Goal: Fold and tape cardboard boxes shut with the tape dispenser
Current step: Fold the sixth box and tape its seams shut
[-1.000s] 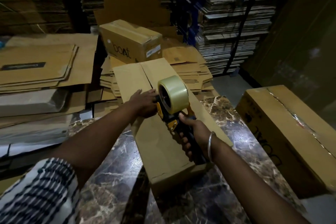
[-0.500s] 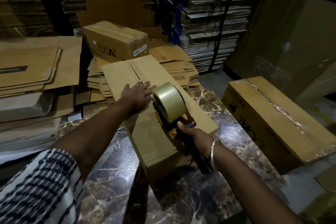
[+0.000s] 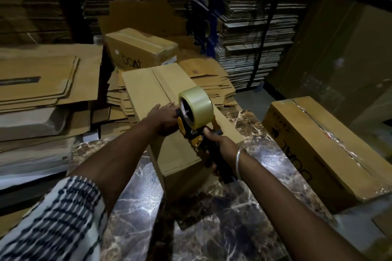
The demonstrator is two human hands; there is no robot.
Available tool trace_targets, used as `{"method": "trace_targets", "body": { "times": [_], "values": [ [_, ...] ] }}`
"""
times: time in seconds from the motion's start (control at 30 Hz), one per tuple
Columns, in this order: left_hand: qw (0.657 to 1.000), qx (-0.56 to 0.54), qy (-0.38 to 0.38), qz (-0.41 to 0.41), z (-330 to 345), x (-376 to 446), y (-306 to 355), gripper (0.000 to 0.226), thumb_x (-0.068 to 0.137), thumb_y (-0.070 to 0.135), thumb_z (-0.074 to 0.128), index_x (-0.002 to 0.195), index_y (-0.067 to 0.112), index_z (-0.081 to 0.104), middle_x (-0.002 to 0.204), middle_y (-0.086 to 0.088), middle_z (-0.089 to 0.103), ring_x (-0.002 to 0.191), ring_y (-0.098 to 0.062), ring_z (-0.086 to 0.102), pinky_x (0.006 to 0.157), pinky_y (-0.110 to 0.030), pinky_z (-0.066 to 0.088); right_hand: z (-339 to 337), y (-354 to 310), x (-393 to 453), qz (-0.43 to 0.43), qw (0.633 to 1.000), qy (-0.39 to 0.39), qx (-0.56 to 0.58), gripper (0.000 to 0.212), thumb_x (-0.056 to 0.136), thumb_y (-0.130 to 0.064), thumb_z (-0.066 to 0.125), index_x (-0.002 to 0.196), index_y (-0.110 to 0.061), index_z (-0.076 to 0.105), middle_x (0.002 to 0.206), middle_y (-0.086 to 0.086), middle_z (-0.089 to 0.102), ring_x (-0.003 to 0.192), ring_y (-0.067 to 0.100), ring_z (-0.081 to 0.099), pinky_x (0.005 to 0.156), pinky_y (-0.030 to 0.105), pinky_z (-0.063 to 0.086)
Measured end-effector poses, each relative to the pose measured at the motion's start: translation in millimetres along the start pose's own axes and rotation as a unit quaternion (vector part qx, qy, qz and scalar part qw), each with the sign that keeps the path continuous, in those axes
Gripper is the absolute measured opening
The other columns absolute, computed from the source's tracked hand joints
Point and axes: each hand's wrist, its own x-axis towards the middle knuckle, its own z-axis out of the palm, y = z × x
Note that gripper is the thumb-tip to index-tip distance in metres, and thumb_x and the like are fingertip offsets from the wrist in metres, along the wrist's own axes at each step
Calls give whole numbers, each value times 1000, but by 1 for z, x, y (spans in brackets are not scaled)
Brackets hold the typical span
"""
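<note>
Head view: I see a tape dispenser (image 3: 194,122) on the box (image 3: 167,116), which lies on the marble counter (image 3: 212,218).
My right hand (image 3: 220,146) has its fingers (image 3: 213,168) clenched round the dispenser's handle; my left hand (image 3: 166,117) presses on the box top by the centre seam, just beside the tape roll (image 3: 198,105), fingers straight; a taped box (image 3: 322,146) sits to the right; another box (image 3: 141,51) behind.

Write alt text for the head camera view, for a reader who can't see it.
A person's right hand grips a tape dispenser on the seam of a cardboard box, while the left hand rests on the box's flaps beside it. The box sits on a marble table, among stacked flat cardboard and two already taped boxes.
</note>
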Motion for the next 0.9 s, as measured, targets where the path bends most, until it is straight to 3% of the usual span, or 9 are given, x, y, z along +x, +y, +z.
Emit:
{"method": "trace_targets", "body": {
  "times": [0.17, 0.27, 0.37, 0.5, 0.6, 0.67, 0.73, 0.9],
  "values": [
    [1000, 8, -26, -14, -9, 2, -2, 57, 102, 52, 34, 156, 38, 22, 167, 10, 12, 154, -17, 9, 121, -58, 10, 2, -4, 3, -14, 1000, -2, -14, 52, 92, -66, 53, 82, -17, 67, 74, 3, 49, 49, 19, 38, 53, 27, 27],
    [999, 40, -33, -11, -12, -1, 0, 53, 103, 40, 43, 154, 32, 31, 165, 5, 19, 153, -21, 13, 120, -59, 14, -4, 6, -7, -24, 1000, 1, -16, 41, 95, -59, 52, 98, -21, 67, 82, 1, 58, 53, 14, 45, 50, 25, 32],
    [998, 46, -44, 4, -8, -1, -3, 53, 104, 51, 27, 156, 41, 21, 167, 9, 8, 155, -24, 2, 120, -62, 13, -18, 27, -20, -20, 999, -5, 37, 35, 95, -49, 56, 101, -16, 65, 67, 1, 63, 40, 13, 42, 40, 20, 28],
    [999, 31, -38, -8, -8, 0, -4, 55, 103, 60, 15, 155, 47, 9, 166, 15, -1, 155, -22, -2, 119, -64, 8, -28, 48, -31, -48, 997, -30, 60, 50, 82, -56, 64, 87, -6, 66, 60, 12, 57, 33, 20, 40, 39, 25, 31],
    [998, 56, 30, 12, -11, -7, 7, 52, 105, 52, 24, 155, 40, 23, 165, 12, 15, 154, -20, 7, 121, -59, 10, -28, 45, -34, -55, 991, -42, 115, 33, 99, -37, 54, 85, -7, 59, 47, -1, 57, 29, 9, 47, 33, 20, 34],
    [993, 9, 82, 90, -10, -16, 20, 41, 103, 44, 41, 143, 39, 45, 155, 6, 41, 149, -25, 27, 119, -55, 21, -25, 45, -32, -55, 992, -40, 106, 30, 99, -41, 52, 90, -13, 59, 49, -5, 59, 30, 7, 46, 33, 20, 31],
    [989, -44, 67, 122, -7, -25, 29, 37, 99, 42, 49, 135, 37, 54, 145, 1, 53, 141, -28, 39, 117, -53, 25, -23, 47, -30, -51, 991, -31, 121, 31, 97, -43, 54, 91, -13, 61, 52, -1, 60, 30, 12, 43, 33, 19, 31],
    [996, 41, -11, 79, -7, -24, 27, 56, 100, 51, 41, 154, 42, 27, 164, 15, 19, 154, -20, -2, 120, -63, 5, -21, 54, -30, -71, 994, -22, 78, 44, 86, -57, 59, 93, -14, 66, 54, -1, 61, 38, 21, 31, 43, 26, 27]
  ]
}}
